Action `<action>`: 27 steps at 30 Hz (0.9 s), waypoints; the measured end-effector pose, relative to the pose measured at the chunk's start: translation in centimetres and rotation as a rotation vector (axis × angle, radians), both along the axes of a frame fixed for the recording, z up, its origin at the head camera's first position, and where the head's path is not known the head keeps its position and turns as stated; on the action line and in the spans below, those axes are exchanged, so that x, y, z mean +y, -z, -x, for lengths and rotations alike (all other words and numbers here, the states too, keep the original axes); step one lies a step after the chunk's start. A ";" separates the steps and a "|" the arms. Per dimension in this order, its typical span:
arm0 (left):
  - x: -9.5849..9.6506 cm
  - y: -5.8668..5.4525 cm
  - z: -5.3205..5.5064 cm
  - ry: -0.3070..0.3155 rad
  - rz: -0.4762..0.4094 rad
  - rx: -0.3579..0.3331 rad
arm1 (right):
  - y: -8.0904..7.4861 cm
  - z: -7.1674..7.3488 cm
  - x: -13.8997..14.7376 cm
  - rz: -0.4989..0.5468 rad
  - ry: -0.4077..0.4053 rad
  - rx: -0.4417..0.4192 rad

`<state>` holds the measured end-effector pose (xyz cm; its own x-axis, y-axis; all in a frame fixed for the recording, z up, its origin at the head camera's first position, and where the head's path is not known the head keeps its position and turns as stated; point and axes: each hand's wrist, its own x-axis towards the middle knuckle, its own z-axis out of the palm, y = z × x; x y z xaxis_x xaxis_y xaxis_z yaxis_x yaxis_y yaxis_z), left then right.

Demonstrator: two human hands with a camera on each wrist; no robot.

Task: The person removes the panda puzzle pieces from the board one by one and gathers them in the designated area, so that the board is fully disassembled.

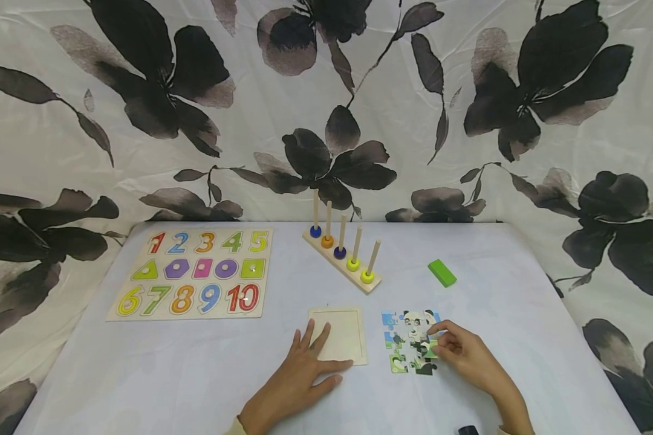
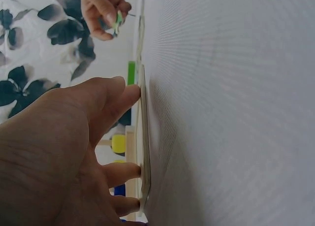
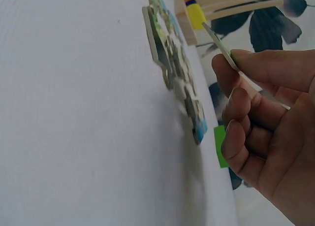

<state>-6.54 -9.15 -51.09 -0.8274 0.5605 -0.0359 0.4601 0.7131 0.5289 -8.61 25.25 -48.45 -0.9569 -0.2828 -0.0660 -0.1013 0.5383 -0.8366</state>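
Observation:
My left hand (image 1: 296, 377) is spread, its fingertips resting on a shallow square wooden puzzle frame (image 1: 349, 332). In the left wrist view the frame (image 2: 145, 157) lies flat on the table under those fingers. To the right, loose panda jigsaw pieces (image 1: 398, 364) lie close together on the table, slightly apart from each other. My right hand (image 1: 468, 356) is over their right side. Thumb and index finger pinch one thin jigsaw piece (image 3: 220, 46), held above the table in the right wrist view. Most of its picture is turned away there.
A wooden number-and-shape board (image 1: 196, 316) lies at the left. Behind the frame stands a peg stacker (image 1: 348, 269) with coloured rings on upright pegs. A green block (image 1: 442, 273) sits at the back right. A small black object (image 1: 468, 430) shows at the front edge.

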 end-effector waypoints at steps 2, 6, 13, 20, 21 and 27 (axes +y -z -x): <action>0.0 0.0 0.0 0.003 -0.001 0.010 | 0.1 -0.2 0.4 -0.001 0.002 0.003; -0.1 -0.1 0.0 0.007 -0.001 0.025 | 0.4 -0.5 1.0 -0.007 0.024 0.010; 0.0 0.0 0.0 0.004 0.004 0.009 | 0.8 -1.0 1.9 -0.017 0.032 0.019; 0.0 0.0 0.0 0.001 0.002 0.000 | 0.7 -1.2 2.1 -0.066 0.077 -0.053; 0.0 0.0 0.0 0.001 0.002 0.001 | 0.7 -1.2 2.1 -0.069 0.081 -0.057; 0.0 -0.2 0.0 -0.001 0.000 -0.004 | 0.8 -1.4 2.2 -0.094 0.108 -0.094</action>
<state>-6.52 -9.13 -50.93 -0.8276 0.5599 -0.0393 0.4575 0.7134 0.5308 -7.20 27.40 -49.27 -0.9698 -0.1670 -0.1778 0.0376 0.6179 -0.7853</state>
